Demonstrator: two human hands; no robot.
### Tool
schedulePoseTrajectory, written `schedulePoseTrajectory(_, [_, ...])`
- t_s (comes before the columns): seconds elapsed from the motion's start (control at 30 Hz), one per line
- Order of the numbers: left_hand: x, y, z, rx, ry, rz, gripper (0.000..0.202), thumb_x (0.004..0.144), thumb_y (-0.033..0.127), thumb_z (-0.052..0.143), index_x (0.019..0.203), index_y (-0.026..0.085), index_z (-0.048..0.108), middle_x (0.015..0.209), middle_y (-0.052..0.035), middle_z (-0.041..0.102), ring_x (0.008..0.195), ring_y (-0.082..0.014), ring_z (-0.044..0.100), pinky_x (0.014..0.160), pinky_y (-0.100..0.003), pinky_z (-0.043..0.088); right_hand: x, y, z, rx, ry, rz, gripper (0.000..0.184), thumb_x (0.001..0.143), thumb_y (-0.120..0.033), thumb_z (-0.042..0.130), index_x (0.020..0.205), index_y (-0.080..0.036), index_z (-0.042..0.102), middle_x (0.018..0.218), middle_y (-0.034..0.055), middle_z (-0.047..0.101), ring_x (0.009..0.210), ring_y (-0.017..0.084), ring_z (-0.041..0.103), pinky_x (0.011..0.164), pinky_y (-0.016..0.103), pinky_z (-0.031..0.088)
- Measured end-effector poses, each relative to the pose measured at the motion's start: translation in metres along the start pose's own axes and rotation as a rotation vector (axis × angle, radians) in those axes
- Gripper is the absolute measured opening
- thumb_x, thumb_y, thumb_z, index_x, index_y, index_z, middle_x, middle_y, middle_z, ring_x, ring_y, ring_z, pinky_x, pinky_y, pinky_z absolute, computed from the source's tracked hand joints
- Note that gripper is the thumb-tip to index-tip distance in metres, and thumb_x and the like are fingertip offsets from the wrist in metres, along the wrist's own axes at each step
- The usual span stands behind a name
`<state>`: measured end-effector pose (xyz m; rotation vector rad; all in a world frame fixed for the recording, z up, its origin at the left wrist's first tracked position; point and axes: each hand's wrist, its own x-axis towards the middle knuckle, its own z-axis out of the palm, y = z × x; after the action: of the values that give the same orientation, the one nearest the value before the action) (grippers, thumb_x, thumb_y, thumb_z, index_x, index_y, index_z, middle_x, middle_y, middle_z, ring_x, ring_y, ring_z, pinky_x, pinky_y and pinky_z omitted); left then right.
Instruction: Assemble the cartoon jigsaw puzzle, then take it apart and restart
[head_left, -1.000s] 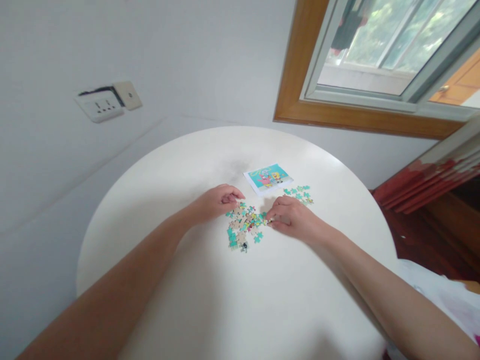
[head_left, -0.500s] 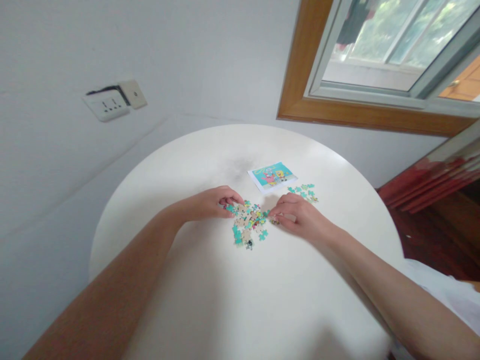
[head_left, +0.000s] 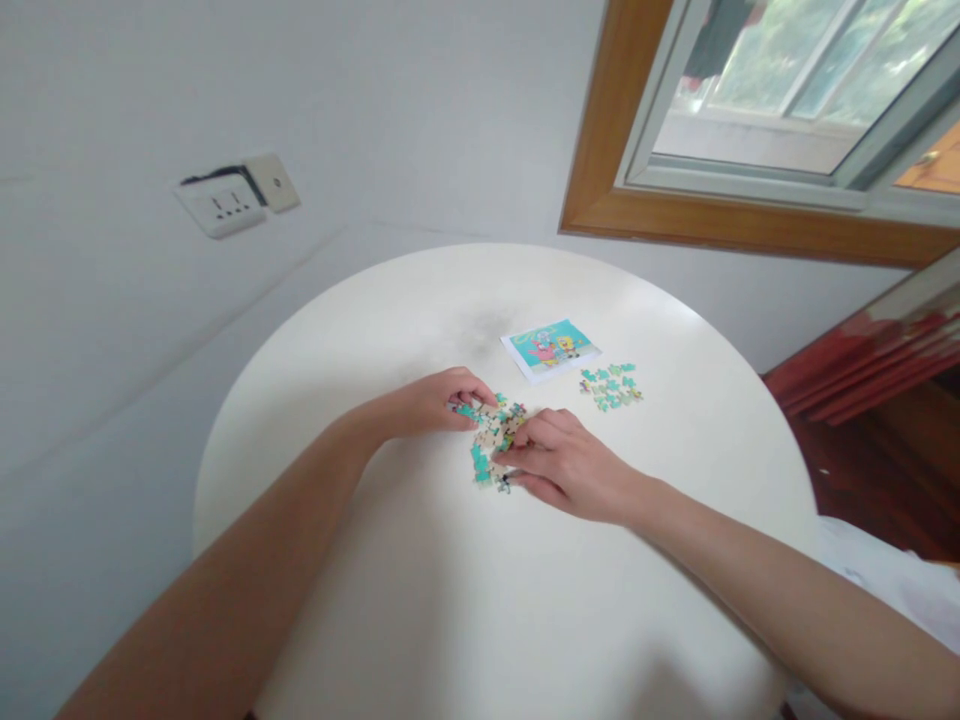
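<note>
You had nothing legible in front of you: the small picture card (head_left: 551,348) on the bench (head_left: 390,330) carried a pale scrawl of lettering across its top, but it was too small and blurred to read. The loose puzzle pieces (head_left: 611,385) showed only colour patches, and the wall socket (head_left: 221,205) bore no mark you could make out.

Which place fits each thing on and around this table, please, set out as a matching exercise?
Things:
1. picture card
2. small group of teal puzzle pieces
3. mixed pile of puzzle pieces
4. wall socket

Places:
A. between the left hand and the right hand
B. on the wall, left of the table
C. just right of the picture card, a little nearer
D. on the table, farthest from the person

Pairs: 1-D; 2-C; 3-A; 4-B
</note>
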<state>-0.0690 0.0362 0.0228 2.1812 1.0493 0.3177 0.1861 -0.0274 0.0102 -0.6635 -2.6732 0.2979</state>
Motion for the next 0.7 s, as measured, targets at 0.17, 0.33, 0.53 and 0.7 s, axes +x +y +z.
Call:
schedulePoseTrajectory(0.17, [-0.001,0.002,0.000,-0.007,0.001,0.002,0.044,0.076,0.043,0.063,0.112,0.017,0.066,0.107,-0.0067,0.060,0.099,-0.0221,0.058,0.086,-0.030,0.046,-0.002,0.001,-0.008,-0.029,-0.007,0.013,0.024,0.094,-0.035,0.052,0.109,-0.023,0.068,0.109,0.0083,0.061,0.103,0.022,0.050,0.092,0.040,0.035])
schedulePoseTrajectory(0.33, [0.000,0.000,0.002,-0.013,0.008,0.008,0.042,0.076,0.041,0.064,0.112,0.019,0.067,0.108,-0.0064,0.061,0.099,-0.0216,0.058,0.086,-0.029,0.046,0.000,-0.003,-0.007,0.004,0.011,0.009,0.031,0.092,-0.036,0.055,0.119,-0.022,0.063,0.114,0.0098,0.060,0.106,0.023,0.050,0.093,0.040,0.037])
schedulePoseTrajectory(0.53, [0.002,-0.008,0.004,0.033,0.006,0.040,0.042,0.077,0.034,0.062,0.115,0.018,0.066,0.110,-0.0064,0.062,0.098,-0.0203,0.058,0.086,-0.027,0.046,0.005,-0.014,0.005,-0.023,-0.002,-0.014,0.034,0.094,-0.044,0.051,0.120,-0.024,0.063,0.130,0.0089,0.056,0.123,0.026,0.043,0.102,0.043,0.032])
schedulePoseTrajectory(0.7, [0.002,-0.009,0.005,0.033,0.021,0.041,0.040,0.077,0.031,0.060,0.114,0.019,0.067,0.112,-0.0053,0.062,0.095,-0.0182,0.058,0.084,-0.025,0.046,0.004,-0.009,0.006,-0.018,0.027,-0.003,0.028,0.092,-0.042,0.055,0.112,-0.025,0.065,0.129,0.0070,0.057,0.124,0.025,0.043,0.103,0.043,0.031])
